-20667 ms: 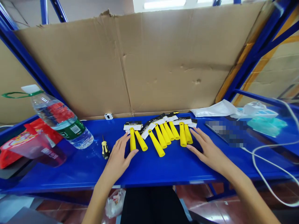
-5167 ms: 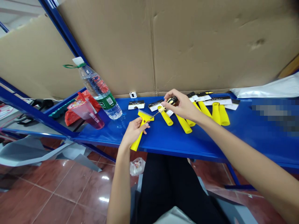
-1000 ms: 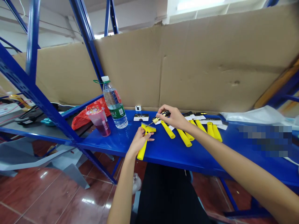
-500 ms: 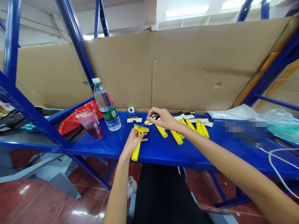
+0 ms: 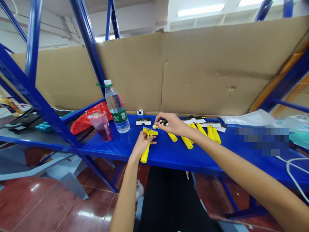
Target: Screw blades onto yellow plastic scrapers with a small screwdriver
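My left hand point(image 5: 141, 142) is closed around a yellow T-shaped scraper point(image 5: 145, 154), just above the table's front part. The scraper's wide head points away from me and its tube-like handle slants down toward me. My right hand point(image 5: 173, 123) pinches a small screwdriver point(image 5: 154, 127) with a pale yellow grip. Its thin shaft reaches left to the scraper's head, but whether the tip sits in a screw is too small to tell. Beyond both hands lies a black and white card box point(image 5: 143, 121). To the right, several more yellow scrapers point(image 5: 187, 141) lie with black and white sleeves at their heads.
A water bottle point(image 5: 118, 111) and a cup of red drink point(image 5: 101, 127) stand on the blue table point(image 5: 166, 156) at the left, beside a red plastic bag point(image 5: 80, 123). Cardboard point(image 5: 205, 67) walls off the back. Clear plastic bags point(image 5: 248, 118) and a white cable point(image 5: 288, 170) lie at right.
The camera view has turned slightly left, so everything sits farther right in the picture. Both hands keep the same hold, with the screwdriver still at the scraper's head.
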Demonstrator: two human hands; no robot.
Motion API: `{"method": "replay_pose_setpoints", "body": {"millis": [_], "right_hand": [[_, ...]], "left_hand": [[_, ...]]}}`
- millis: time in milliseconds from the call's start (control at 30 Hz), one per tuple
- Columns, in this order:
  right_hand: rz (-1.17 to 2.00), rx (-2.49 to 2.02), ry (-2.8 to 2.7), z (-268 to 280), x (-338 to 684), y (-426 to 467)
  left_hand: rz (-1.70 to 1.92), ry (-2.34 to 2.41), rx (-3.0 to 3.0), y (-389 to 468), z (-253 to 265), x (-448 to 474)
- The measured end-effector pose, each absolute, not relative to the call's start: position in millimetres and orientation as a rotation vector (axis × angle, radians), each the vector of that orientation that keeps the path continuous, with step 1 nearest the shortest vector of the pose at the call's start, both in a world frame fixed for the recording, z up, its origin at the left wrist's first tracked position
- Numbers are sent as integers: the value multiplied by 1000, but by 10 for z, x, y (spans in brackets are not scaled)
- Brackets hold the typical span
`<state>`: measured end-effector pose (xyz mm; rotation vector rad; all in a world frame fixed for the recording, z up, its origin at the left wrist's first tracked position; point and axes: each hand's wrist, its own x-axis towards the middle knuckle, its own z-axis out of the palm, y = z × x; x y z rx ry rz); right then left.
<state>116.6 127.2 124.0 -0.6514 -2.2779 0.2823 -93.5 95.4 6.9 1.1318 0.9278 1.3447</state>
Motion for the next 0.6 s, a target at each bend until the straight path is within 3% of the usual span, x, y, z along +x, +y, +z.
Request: {"method": "replay_pose_setpoints", "body": {"millis": [300,433,600], "right_hand": [[209,-730,-2257,1328,1115,1282],[387,-971,-2340,1547,1112,1428],[334,-752,-2573,1800,1117,1697]], "left_hand": [[1348,913,1141,956,52,-946],[1316,893,1160,932,72,-956],[1318,939,1140,918,113,-956]]}}
